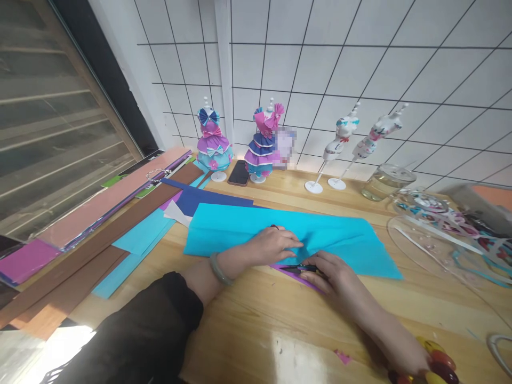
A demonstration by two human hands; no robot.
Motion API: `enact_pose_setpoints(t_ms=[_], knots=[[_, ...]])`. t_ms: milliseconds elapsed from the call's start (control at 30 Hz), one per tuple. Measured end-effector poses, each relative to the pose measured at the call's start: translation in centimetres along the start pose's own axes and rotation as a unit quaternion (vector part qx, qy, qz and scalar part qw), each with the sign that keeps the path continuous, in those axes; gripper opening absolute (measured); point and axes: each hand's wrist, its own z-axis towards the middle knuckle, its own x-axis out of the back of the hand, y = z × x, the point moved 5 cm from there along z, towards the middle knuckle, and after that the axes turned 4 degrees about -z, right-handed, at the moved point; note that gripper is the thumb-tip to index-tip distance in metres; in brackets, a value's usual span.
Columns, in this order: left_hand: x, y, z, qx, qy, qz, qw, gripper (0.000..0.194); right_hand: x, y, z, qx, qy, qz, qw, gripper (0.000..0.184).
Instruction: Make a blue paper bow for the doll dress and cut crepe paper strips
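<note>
A sheet of bright blue crepe paper [248,224] is spread across the table, creased near my hands. My left hand [274,245] lies on its front part, fingers stretched out. My right hand [330,269] is closed around a dark pair of scissors [296,268], its blades pointing left along the sheet's front edge. Beneath the blades shows a narrow strip of purple paper [306,284]. I cannot tell whether the blades are apart or together. Behind the blue sheet, partly covered by it, is a dark blue sheet [216,200].
Paper strips, including a brown strip [100,250], lie at the left. Along the back stand two dressed mini mannequins, a phone [239,173], two patterned mannequins and a glass jar [386,181]. Ribbons [436,213] pile up at the right. A pink scrap [342,356] lies in front.
</note>
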Motion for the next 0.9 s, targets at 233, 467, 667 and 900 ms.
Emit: enact_pose_setpoints(t_ms=[233,467,667,900], knots=[[-0.1,-0.1,0.0,-0.004,0.007,-0.011,1.000,0.024,0.0,0.0,0.0,-0.005,-0.003,-0.005,1.000,0.023],[-0.4,-0.4,0.0,0.003,0.007,-0.015,1.000,0.025,0.1,-0.1,0.0,-0.019,-0.004,0.014,1.000,0.023],[-0.3,-0.4,-0.1,0.003,0.001,-0.002,1.000,0.027,0.5,0.2,-0.3,-0.028,-0.033,0.045,0.998,0.026],[0.1,-0.2,0.0,0.014,-0.009,-0.022,1.000,0.034,1.3,-0.1,-0.6,-0.026,-0.018,0.053,0.998,0.027]])
